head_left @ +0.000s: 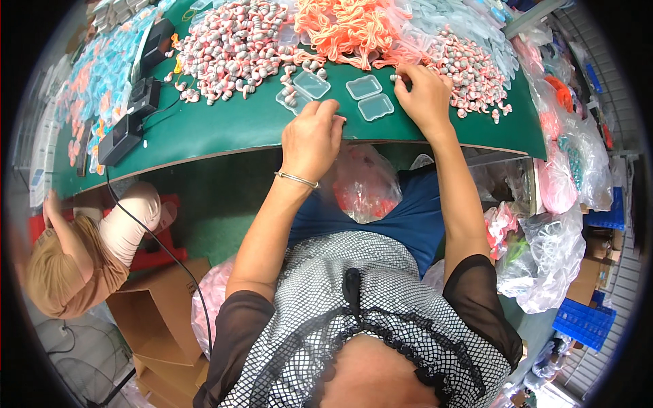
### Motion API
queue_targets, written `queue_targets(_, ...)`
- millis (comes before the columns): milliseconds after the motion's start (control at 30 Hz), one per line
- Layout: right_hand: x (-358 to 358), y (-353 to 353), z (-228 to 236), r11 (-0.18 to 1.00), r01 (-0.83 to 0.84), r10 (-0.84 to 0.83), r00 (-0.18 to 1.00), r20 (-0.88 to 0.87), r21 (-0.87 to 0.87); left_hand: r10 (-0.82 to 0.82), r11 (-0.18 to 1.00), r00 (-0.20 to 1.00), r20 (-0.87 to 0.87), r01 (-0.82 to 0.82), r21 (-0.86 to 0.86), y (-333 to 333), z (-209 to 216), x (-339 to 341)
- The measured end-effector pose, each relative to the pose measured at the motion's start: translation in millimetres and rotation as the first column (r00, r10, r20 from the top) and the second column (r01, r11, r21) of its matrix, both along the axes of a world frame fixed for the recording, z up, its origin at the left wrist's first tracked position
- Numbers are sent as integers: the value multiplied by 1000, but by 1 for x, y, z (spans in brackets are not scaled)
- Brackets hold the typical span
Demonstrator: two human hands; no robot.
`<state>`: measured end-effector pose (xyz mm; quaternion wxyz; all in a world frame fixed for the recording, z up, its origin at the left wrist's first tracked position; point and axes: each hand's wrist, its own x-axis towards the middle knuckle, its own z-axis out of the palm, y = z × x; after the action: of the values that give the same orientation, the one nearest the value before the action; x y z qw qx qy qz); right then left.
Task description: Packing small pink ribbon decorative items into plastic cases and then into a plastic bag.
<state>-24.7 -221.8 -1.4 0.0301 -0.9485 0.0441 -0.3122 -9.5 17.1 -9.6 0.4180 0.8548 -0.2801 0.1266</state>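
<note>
Your left hand (311,139) rests at the near edge of the green bench (231,126), its fingers (329,109) curled together and touching the edge of a small clear plastic case (311,84); whether they pinch anything you cannot tell. Your right hand (425,95) lies to the right of that case, fingers bunched and pressed together on a small earplug (394,78) at the foot of the orange cord bundle (347,27). Two more clear cases (369,96) lie open side up just right of the first case, between your two hands. Beyond that case, a big heap of grey and pink earplugs (235,44) spreads to the left, and a smaller heap (469,68) sits to the right of your right hand. Black power adapters (122,136) sit well left of the case, by the bench's left end. A bag of red pieces (364,183) lies in your lap below the bench edge.
</note>
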Motion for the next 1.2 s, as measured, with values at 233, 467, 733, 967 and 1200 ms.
queue_targets(233,-27,5,15,824,-506,528,849,-22,256,-54,986,998,-21,50,-162,-25,5,4)
queue_targets(467,-22,5,10,784,-561,596,800,-70,265,-25,1000,998,55,26,-7,-50,-2,2)
queue_targets(733,21,14,5,913,-368,356,930,94,179,-61,993,994,96,50,105,-43,4,-3)
queue_targets(967,46,19,-11,947,-269,265,963,47,176,-141,982,989,39,135,132,-33,1,-1)
queue_targets(1200,-13,14,29,686,-383,481,877,10,618,-212,976,977,-24,213,52,-23,-1,3)
